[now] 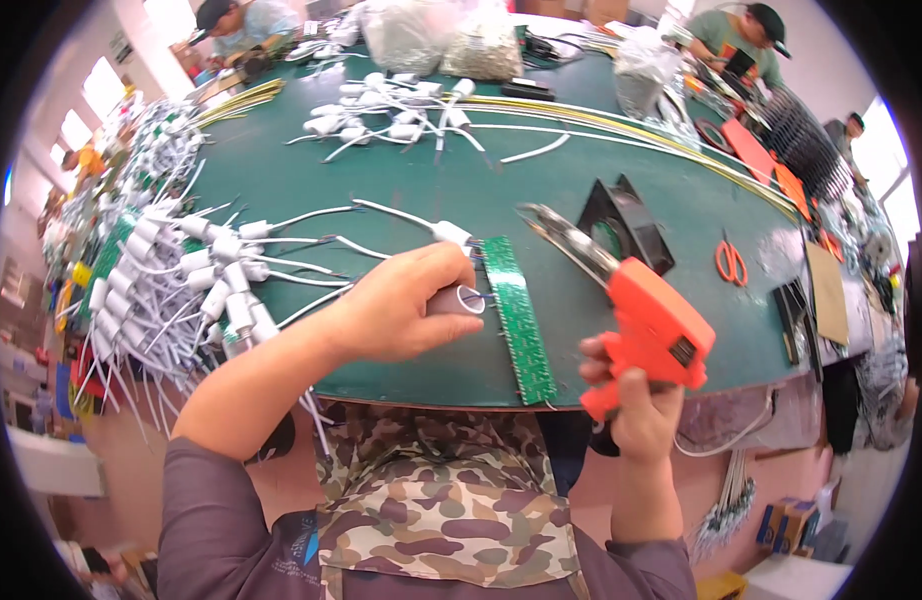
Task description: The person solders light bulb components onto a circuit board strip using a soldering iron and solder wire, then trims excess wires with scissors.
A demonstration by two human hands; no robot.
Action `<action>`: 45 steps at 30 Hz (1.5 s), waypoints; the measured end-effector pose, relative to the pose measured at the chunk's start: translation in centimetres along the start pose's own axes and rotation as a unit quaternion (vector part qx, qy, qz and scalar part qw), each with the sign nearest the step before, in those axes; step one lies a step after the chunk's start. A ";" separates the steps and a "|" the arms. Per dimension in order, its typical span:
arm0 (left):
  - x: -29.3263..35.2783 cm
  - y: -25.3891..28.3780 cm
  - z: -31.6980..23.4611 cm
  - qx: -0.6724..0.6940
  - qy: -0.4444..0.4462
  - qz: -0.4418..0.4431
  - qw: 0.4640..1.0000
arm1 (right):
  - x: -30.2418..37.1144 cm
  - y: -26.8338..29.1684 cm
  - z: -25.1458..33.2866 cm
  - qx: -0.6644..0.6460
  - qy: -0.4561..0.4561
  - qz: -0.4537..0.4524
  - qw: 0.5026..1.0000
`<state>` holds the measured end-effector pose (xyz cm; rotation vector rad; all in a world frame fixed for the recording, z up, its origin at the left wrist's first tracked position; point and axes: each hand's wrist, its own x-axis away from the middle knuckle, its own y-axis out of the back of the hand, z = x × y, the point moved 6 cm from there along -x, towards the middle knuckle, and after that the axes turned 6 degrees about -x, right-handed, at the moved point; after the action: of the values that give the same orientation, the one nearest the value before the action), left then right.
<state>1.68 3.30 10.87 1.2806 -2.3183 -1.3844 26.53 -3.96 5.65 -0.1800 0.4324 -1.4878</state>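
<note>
My left hand (406,300) is closed around a short white plastic tube (449,302), whose open end faces the board. A thin dark wire shows between that tube and the left edge of a long green circuit board (518,325) on the table. Just beyond my knuckles, another white tube (449,233) with a white cable lies against the board's far end. In my right hand (643,415) is an orange soldering gun (663,315), gripped by its handle. Its metal tip (543,222) points away and to the left, above the table and apart from the board.
A black stand (626,225) is behind the gun; orange-handled scissors (730,262) lie right. White cabled tubes (206,270) pile up left, with more (391,105) at the back. Yellow and white wires (641,135) run along the far right. Other people work across the table.
</note>
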 end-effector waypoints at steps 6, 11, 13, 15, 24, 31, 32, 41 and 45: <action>-0.2 -3.6 -2.3 0.141 0.029 0.018 0.989 | -1.9 -3.9 -0.9 -0.011 0.001 0.010 1.000; -0.6 -4.5 -3.4 0.133 -0.003 0.011 0.991 | -1.9 -4.0 -1.5 -0.008 0.010 0.016 1.000; -0.6 -4.9 -3.5 0.145 -0.007 0.002 0.989 | -1.7 -4.1 -1.5 -0.006 0.009 0.019 1.000; -0.3 -4.9 -3.4 0.155 -0.009 -0.008 0.988 | -1.5 -4.1 -1.5 0.022 -0.004 0.007 1.000; 0.1 -5.0 -3.7 0.202 -0.022 -0.063 0.977 | -1.0 -6.3 1.0 0.257 0.310 0.114 0.908; 1.0 -3.7 -4.3 0.073 -0.040 -0.149 0.985 | -1.7 -4.8 -2.0 0.169 0.048 0.028 0.984; 1.0 -3.1 -4.6 0.032 -0.054 -0.166 0.984 | -1.6 -4.8 -1.7 0.167 0.046 0.029 0.984; 0.5 1.6 -2.7 -0.222 -0.089 -0.286 0.928 | -0.5 -1.6 0.4 0.104 0.050 0.002 0.993; 0.8 -3.2 1.5 -0.185 -0.038 -0.232 0.954 | -0.4 -1.1 -0.2 0.084 0.018 0.005 0.996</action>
<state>2.26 3.01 7.34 1.7278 -1.7304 -1.9237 25.37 -3.60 5.94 -0.0185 0.3345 -1.5117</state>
